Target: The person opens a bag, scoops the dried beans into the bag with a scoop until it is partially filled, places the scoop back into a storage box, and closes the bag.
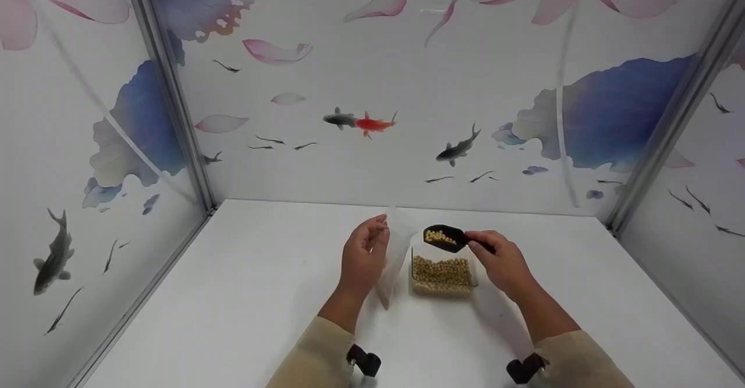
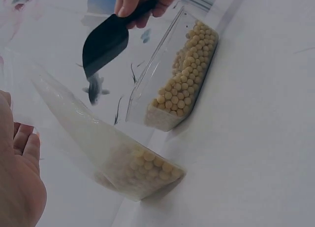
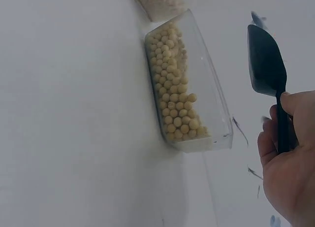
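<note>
My left hand [image 1: 362, 257] pinches the upper edge of a clear plastic bag [image 1: 397, 254], which stands upright on the table. Soybeans [image 2: 150, 168] fill the bag's bottom corner in the left wrist view. In my right hand [image 1: 505, 263] is the handle of a black scoop [image 3: 266, 62], gripped between thumb and fingers. The scoop carries a load of yellow soybeans [image 1: 439, 237] and hangs above a clear rectangular container [image 3: 220, 106]. More soybeans [image 1: 442, 271] lie in that container, just right of the bag. Part of the bag is behind my left hand in the head view.
Everything stands on a white table [image 1: 233, 295]. White panels [image 1: 372, 167] printed with fish and lotus petals enclose its back and sides, joined by metal posts [image 1: 174, 97] at the corners.
</note>
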The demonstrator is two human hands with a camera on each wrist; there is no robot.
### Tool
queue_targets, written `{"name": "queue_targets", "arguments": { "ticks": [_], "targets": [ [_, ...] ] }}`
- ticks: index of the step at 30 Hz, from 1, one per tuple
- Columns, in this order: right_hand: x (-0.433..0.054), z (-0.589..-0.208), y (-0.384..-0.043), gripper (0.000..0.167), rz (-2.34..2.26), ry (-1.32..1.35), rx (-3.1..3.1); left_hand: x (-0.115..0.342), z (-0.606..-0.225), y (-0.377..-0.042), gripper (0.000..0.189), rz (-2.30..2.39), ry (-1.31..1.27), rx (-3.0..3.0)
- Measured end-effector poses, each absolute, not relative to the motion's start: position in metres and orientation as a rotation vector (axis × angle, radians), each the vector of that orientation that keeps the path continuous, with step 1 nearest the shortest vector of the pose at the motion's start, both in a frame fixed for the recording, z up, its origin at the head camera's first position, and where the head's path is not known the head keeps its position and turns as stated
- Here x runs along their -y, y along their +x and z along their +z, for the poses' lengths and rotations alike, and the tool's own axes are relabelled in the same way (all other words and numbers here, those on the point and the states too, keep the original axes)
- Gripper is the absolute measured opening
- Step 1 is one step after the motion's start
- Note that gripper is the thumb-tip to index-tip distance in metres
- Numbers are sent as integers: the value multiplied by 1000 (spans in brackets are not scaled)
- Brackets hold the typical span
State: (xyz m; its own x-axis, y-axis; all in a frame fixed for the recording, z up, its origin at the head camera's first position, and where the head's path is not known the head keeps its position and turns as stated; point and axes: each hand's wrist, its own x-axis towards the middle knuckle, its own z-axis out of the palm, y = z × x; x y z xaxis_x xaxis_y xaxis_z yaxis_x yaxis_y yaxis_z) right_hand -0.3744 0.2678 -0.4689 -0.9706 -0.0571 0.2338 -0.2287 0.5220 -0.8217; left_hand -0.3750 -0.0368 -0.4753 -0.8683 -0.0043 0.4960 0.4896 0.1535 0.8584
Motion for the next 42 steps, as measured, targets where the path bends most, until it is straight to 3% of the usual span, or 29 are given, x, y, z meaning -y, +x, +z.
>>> {"name": "queue_targets", "arguments": {
  "ticks": [16,28,42],
  "targets": [
    [-239,-408,-358,32,1169,371,2523,35,-475,-373,19,-1738,-433,2056],
    [-216,-388,-350,27,748,577,2409,36,-474,-372,20,-1758,-462,2054],
    [-219,-382,-350,27,733,582,2410,33,-474,-373,20,-1752,-441,2061]
  ]
}}
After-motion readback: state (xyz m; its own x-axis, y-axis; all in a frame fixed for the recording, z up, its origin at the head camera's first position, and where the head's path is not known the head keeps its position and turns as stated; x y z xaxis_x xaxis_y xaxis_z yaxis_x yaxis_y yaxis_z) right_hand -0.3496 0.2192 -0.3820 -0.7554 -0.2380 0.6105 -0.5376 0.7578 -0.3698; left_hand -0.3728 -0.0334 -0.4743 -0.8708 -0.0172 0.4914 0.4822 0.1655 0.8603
